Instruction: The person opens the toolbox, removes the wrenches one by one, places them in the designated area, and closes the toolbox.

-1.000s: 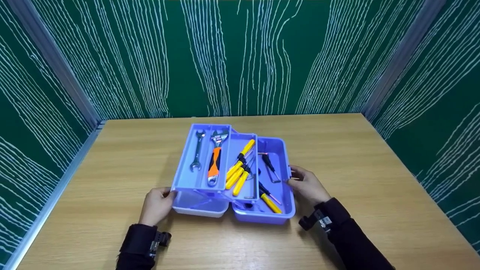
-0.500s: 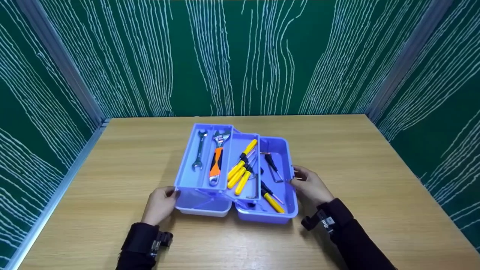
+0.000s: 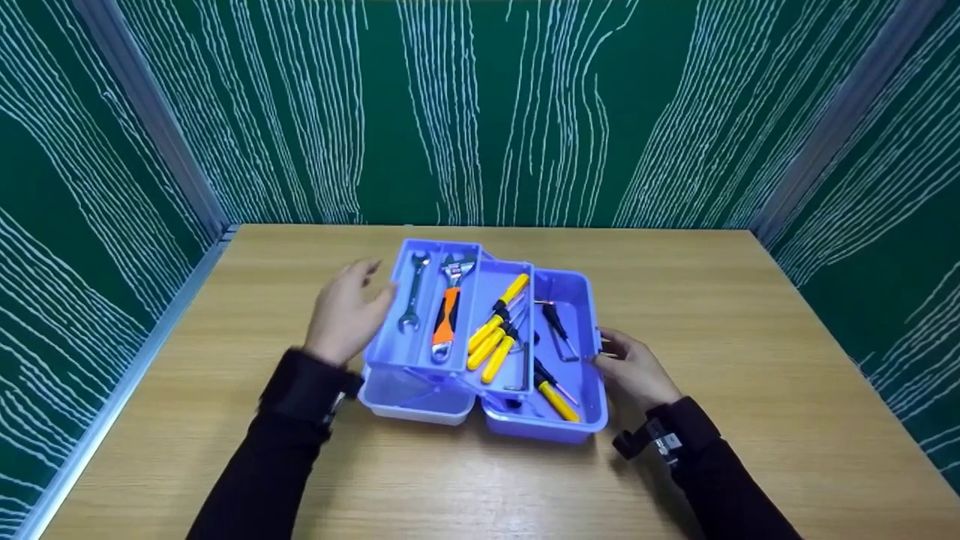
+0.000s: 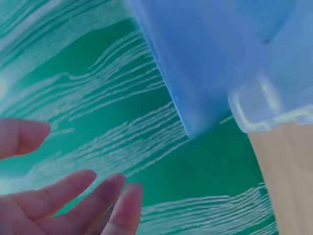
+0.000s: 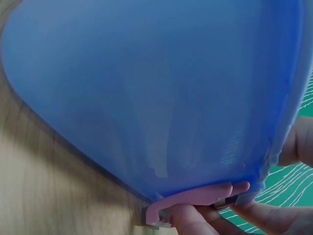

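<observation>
A purple toolbox (image 3: 544,431) stands unfolded on the table, its cantilever trays spread to the left. My right hand (image 3: 637,371) grips the box's right wall, thumb at the rim and fingers by a pink latch (image 5: 195,198). Raised beside the upper tray (image 3: 386,349), my left hand (image 3: 349,311) has its fingers spread and holds nothing; the left wrist view shows its fingertips (image 4: 129,196) apart from the tray. That tray carries an open-end wrench (image 3: 413,292) and an adjustable wrench (image 3: 447,315) with an orange handle. Several yellow-handled screwdrivers (image 3: 491,346) lie in the middle tray.
The translucent lid (image 3: 420,409) lies folded out under the trays at left. In the box's bottom are a black-handled tool (image 3: 553,321), a yellow-handled screwdriver (image 3: 556,401) and a bent hex key (image 3: 566,357). Green walls (image 3: 547,150) with white lines enclose the wooden table (image 3: 712,285).
My left hand has left the lower left corner of the trays and risen up along the upper tray's left side. The right hand keeps its grip. The whole head view has shifted slightly.
</observation>
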`<move>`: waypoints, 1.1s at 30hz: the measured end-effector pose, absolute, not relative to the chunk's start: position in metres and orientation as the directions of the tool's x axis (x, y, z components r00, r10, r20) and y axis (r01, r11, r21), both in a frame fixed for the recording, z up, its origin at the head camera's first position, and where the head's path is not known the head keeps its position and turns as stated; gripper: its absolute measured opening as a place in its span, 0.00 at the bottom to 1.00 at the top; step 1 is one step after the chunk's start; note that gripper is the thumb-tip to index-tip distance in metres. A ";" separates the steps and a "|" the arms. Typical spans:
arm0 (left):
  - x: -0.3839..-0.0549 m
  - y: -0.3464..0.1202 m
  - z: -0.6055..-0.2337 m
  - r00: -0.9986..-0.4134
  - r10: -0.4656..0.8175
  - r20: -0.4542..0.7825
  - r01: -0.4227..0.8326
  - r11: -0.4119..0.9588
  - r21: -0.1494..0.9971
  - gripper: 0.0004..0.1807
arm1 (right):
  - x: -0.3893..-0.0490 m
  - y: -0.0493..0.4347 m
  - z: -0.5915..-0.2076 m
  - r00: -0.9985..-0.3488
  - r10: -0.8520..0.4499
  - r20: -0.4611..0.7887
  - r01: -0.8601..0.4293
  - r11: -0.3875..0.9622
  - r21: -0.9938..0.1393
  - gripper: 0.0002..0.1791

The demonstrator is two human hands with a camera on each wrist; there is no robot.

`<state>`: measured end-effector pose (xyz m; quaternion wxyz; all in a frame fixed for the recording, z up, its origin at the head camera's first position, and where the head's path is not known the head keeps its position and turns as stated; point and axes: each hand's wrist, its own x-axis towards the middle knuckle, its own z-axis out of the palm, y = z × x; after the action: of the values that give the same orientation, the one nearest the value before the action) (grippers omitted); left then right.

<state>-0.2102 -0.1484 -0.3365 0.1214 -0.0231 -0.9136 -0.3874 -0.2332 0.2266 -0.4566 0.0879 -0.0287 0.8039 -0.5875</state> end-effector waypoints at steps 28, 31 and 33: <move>-0.273 -0.093 -0.330 -0.977 0.114 -0.183 0.076 0.976 0.203 0.12 | -0.232 0.228 -0.457 -0.982 -0.171 -0.076 0.023 0.290 -0.957 0.31; -0.275 -0.092 -0.333 -0.983 0.129 -0.133 0.106 0.981 0.165 0.12 | -0.231 0.228 -0.456 -0.982 -0.171 -0.076 0.025 0.282 -0.959 0.31; -0.276 -0.091 -0.334 -0.985 0.131 -0.113 0.112 0.981 0.158 0.11 | -0.231 0.228 -0.456 -0.982 -0.175 -0.072 0.020 0.282 -0.959 0.31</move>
<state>-0.2760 -0.0910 -0.3345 -0.0613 -0.0611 -0.9934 -0.0755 -0.2306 0.2283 -0.4559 0.0816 -0.0488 0.7964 -0.5973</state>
